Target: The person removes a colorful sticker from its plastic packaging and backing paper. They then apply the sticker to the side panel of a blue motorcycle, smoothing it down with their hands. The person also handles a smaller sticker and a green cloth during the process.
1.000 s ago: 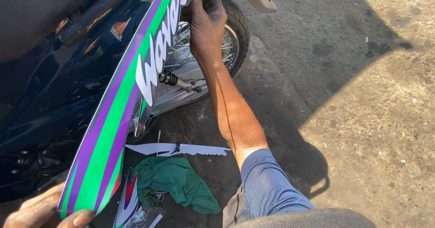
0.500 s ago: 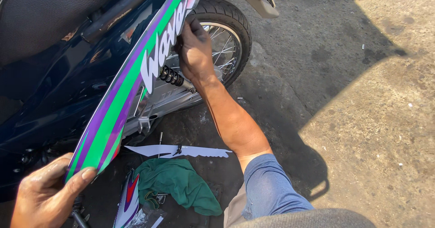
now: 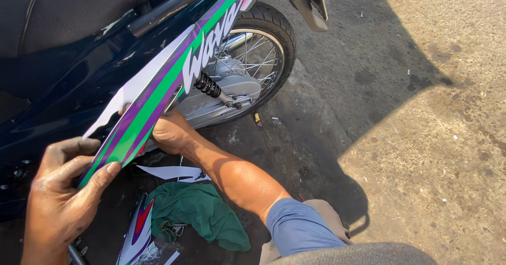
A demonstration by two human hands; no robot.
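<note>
- Head view shows you working a long striped decal, green, purple and white, along the dark blue side panel of the motorcycle, so take that panel as your landmark.
- Your left hand pinches the decal's lower tip between thumb and curled fingers, just below the front end of the panel; the grip is closed on the strip.
- Your right hand sits under the panel's lower edge, partly tucked behind the decal; whether its fingers grip the strip or only press it, you cannot tell from here.
- To do this step well, keep the strip taut between both hands, line its upper edge with the panel's contour, and avoid letting the free tip fold back on itself.
- Work slowly from the rear wheel end toward the front; a crease would likely be hard to undo.
- Relative to the panel, the decal runs diagonally across its face, upper end near the rear wheel, lower end at your left thumb.
- Below the panel, on the ground, lie a green cloth, a white backing scrap and another striped sticker piece, all apart from your hands.
</note>
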